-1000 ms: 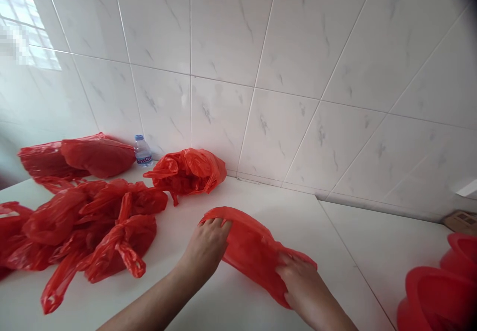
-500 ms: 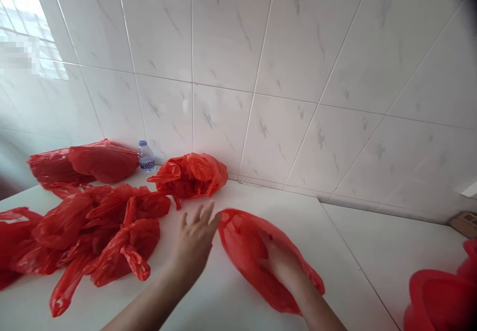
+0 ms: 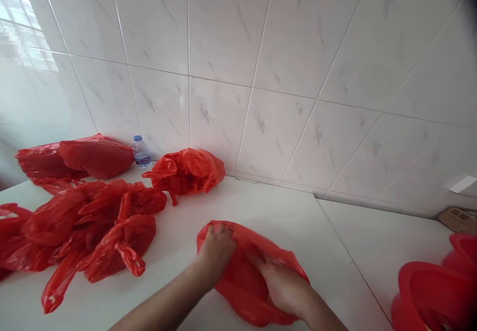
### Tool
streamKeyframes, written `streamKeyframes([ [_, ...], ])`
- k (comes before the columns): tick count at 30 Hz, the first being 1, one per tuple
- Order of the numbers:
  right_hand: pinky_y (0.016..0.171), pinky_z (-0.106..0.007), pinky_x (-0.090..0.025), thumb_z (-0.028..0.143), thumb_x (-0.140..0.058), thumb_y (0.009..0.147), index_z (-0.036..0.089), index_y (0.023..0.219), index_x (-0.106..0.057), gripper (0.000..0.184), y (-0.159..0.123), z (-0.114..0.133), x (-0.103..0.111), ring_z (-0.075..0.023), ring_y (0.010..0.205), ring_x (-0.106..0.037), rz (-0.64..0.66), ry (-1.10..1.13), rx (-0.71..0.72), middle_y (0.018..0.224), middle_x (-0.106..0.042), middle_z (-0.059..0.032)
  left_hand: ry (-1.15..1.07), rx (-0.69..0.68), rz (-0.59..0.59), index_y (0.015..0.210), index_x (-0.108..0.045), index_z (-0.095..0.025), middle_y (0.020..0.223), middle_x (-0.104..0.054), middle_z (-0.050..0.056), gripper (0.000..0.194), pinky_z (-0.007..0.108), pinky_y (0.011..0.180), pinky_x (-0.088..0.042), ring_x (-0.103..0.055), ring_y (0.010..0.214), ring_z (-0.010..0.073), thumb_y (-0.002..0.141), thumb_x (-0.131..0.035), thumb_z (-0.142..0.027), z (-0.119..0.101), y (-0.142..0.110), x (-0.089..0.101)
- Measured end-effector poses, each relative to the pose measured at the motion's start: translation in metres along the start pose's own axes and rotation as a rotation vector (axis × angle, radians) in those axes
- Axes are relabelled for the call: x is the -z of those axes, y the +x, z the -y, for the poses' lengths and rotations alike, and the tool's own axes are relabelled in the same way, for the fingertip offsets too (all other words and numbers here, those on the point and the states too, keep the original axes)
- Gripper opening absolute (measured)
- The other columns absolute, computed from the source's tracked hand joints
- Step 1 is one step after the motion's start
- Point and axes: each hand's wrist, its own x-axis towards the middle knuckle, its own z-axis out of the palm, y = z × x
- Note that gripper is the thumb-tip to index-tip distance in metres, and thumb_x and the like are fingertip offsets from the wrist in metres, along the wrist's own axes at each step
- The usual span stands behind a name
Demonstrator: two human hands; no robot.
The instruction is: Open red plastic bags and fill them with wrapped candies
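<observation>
A thin red plastic bag [image 3: 248, 308] lies slanted on the white table in front of me. My left hand [image 3: 216, 251] is at its far left end, with curled fingers pressing the film. Inside the bag's mouth is my right hand [image 3: 281, 281]; its fingers stretch toward the left hand, the tips partly covered by red film. What the bag contains, if anything, I cannot make out. To the left lies a heap of knotted red plastic bags [image 3: 85, 226]. Another crumpled red bag [image 3: 190, 169], its mouth toward me, rests against the wall.
A small water bottle [image 3: 142, 153] with a blue cap stands by the wall, beside large red bags [image 3: 93, 157]. Red plastic tubs [image 3: 421, 291] occupy the right front corner, with a cardboard box [image 3: 458, 220] behind. A seam crosses the white table [image 3: 335, 236].
My left hand has come down from above the table onto the bag's far left end. The bag has shifted slightly left and toward me, with my right hand still inside its mouth.
</observation>
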Motion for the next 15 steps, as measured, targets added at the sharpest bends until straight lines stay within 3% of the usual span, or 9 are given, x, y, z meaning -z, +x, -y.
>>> streamKeyframes([
  [2, 0.092, -0.032, -0.044, 0.006, -0.056, 0.066, 0.045, 0.139, -0.035, 0.085, -0.009, -0.008, 0.004, -0.0245, 0.127, -0.046, 0.095, 0.045, 0.025, 0.148, -0.036, 0.0041, 0.041, 0.002, 0.032, 0.085, -0.068, -0.017, 0.095, -0.066, 0.014, 0.033, 0.051, 0.085, -0.044, -0.059, 0.094, 0.0325, 0.055, -0.067, -0.002, 0.022, 0.002, -0.002],
  [4, 0.092, -0.03, -0.044, 0.011, -0.056, 0.069, 0.044, 0.138, -0.037, 0.079, -0.014, -0.014, 0.011, -0.0228, 0.126, -0.048, 0.094, 0.154, 0.026, 0.146, -0.041, 0.0042, 0.06, -0.035, 0.055, 0.087, -0.068, -0.02, 0.103, -0.065, 0.01, 0.034, 0.047, 0.09, -0.042, -0.057, 0.097, 0.0287, 0.057, -0.066, -0.004, 0.03, -0.001, 0.002],
  [7, 0.092, -0.029, -0.044, 0.028, -0.05, 0.082, 0.036, 0.133, -0.046, 0.052, -0.006, -0.021, 0.021, -0.0192, 0.12, -0.052, -0.076, 0.326, -0.041, 0.136, -0.052, 0.0003, 0.076, -0.089, 0.06, 0.094, -0.065, -0.022, 0.116, -0.06, 0.009, 0.036, 0.042, 0.091, -0.041, -0.054, 0.104, 0.0261, 0.063, -0.061, -0.003, 0.021, -0.006, 0.007],
  [9, 0.092, -0.03, -0.044, 0.035, -0.045, 0.087, 0.03, 0.131, -0.048, 0.044, 0.005, -0.026, 0.023, -0.0181, 0.116, -0.055, -0.179, 0.377, -0.099, 0.13, -0.056, -0.0026, 0.059, -0.148, 0.06, 0.091, -0.064, -0.022, 0.112, -0.061, 0.008, 0.031, 0.038, 0.089, -0.042, -0.055, 0.103, 0.0233, 0.07, -0.055, -0.001, 0.011, -0.007, 0.008],
  [13, 0.093, -0.031, -0.043, 0.032, -0.044, 0.088, 0.024, 0.126, -0.054, 0.04, 0.025, -0.03, 0.02, -0.0174, 0.113, -0.057, -0.139, 0.424, -0.1, 0.125, -0.06, -0.004, 0.059, -0.182, 0.132, 0.07, -0.062, -0.019, 0.09, -0.066, 0.007, 0.018, 0.04, 0.087, -0.043, -0.058, 0.093, 0.0238, 0.07, -0.056, -0.001, 0.009, -0.008, 0.007],
  [15, 0.095, -0.03, -0.042, 0.031, -0.044, 0.088, 0.023, 0.127, -0.053, 0.041, 0.025, -0.025, 0.02, -0.0171, 0.115, -0.055, -0.115, 0.444, -0.098, 0.127, -0.059, -0.0041, 0.03, -0.188, 0.098, 0.072, -0.061, -0.019, 0.091, -0.066, 0.006, 0.02, 0.037, 0.086, -0.044, -0.059, 0.093, 0.0224, 0.073, -0.053, -0.001, 0.013, -0.012, 0.006],
])
